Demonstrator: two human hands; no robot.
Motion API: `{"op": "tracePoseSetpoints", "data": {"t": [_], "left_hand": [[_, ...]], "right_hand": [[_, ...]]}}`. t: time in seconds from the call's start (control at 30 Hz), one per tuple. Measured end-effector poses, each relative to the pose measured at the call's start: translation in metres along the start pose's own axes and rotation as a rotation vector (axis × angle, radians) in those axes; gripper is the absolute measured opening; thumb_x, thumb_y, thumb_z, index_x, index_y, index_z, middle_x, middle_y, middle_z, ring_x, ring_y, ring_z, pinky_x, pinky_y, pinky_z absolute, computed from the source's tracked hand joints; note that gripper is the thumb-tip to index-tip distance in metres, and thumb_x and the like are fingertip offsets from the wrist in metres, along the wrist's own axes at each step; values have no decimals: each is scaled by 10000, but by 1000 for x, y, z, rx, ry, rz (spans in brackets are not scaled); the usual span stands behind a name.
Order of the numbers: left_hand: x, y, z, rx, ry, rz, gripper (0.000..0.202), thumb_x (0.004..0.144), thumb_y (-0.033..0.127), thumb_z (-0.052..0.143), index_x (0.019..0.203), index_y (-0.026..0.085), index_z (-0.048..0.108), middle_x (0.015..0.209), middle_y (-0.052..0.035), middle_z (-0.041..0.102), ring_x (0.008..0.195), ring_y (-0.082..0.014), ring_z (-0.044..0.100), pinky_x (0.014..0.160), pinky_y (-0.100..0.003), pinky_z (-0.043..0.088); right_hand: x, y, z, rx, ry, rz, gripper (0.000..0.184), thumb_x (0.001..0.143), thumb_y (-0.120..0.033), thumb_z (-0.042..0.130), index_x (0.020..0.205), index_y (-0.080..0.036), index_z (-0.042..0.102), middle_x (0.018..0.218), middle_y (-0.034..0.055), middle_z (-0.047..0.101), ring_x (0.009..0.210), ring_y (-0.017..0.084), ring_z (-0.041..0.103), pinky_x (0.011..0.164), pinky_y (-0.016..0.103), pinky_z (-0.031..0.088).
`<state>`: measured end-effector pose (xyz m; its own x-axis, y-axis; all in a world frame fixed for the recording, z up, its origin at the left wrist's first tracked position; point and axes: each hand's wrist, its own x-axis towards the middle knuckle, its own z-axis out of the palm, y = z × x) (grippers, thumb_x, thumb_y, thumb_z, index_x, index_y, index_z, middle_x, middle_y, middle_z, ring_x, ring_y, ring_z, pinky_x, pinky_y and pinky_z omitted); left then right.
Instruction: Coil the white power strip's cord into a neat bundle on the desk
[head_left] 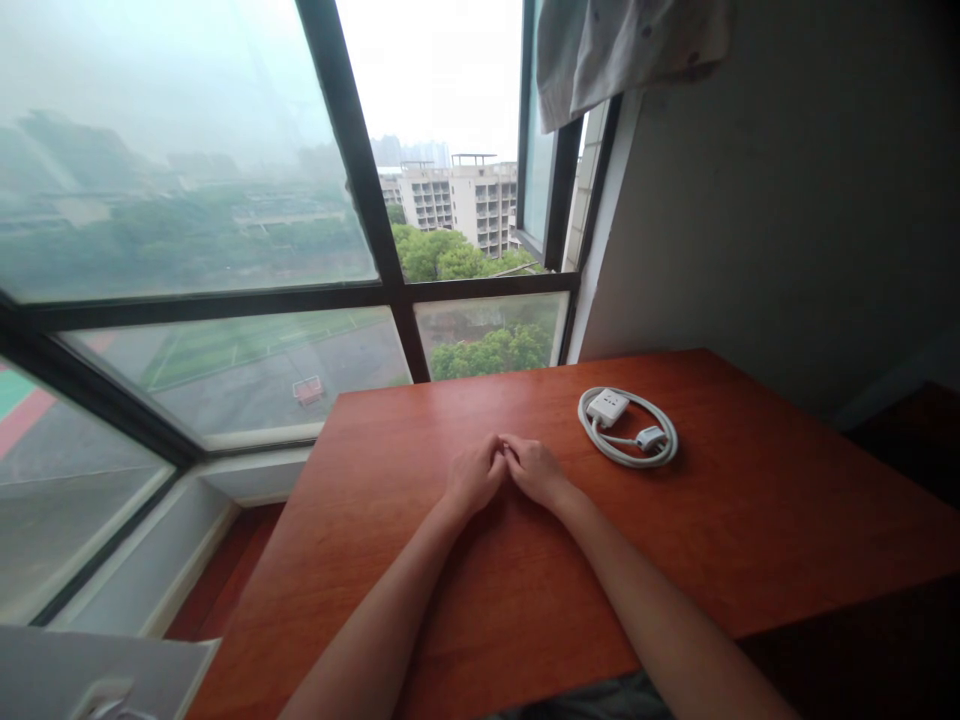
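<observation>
My left hand (pixel 474 477) and my right hand (pixel 534 470) rest on the reddish-brown wooden table (pixel 787 500), meeting at the fingertips in the middle. The fingers of both hands are curled in, and nothing shows inside either one. A white power strip with its cable coiled in a loop (pixel 628 426) lies on the table to the right of my right hand, a short way off and untouched.
A large dark-framed window (pixel 375 220) runs along the far and left side, with one pane (pixel 541 150) swung open. A pale cloth (pixel 622 50) hangs at the top. A grey wall (pixel 787 200) bounds the right. A white object (pixel 105 680) sits at the bottom left.
</observation>
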<state>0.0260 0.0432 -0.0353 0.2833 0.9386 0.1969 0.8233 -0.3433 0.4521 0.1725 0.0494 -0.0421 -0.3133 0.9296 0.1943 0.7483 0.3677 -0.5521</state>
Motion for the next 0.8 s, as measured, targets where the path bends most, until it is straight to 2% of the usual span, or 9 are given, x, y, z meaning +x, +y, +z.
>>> {"op": "tracePoseSetpoints", "data": {"t": [0.23, 0.8], "left_hand": [[-1, -1, 0, -6, 5, 17, 218, 906, 232, 388, 958, 203, 598, 917, -52, 680, 816, -187, 611, 686, -266, 385], [-1, 2, -1, -1, 0, 4, 205, 894, 227, 404, 951, 205, 599, 919, -51, 686, 812, -183, 615, 690, -264, 393]], "right_hand": [[-1, 0, 0, -22, 0, -17, 299, 966, -266, 366, 1097, -223, 631, 1020, 65, 725, 912, 195, 663, 759, 250, 426], [-1, -2, -2, -39, -27, 3, 303, 961, -254, 375, 1123, -229, 630, 1045, 68, 720, 954, 192, 656, 797, 247, 426]]}}
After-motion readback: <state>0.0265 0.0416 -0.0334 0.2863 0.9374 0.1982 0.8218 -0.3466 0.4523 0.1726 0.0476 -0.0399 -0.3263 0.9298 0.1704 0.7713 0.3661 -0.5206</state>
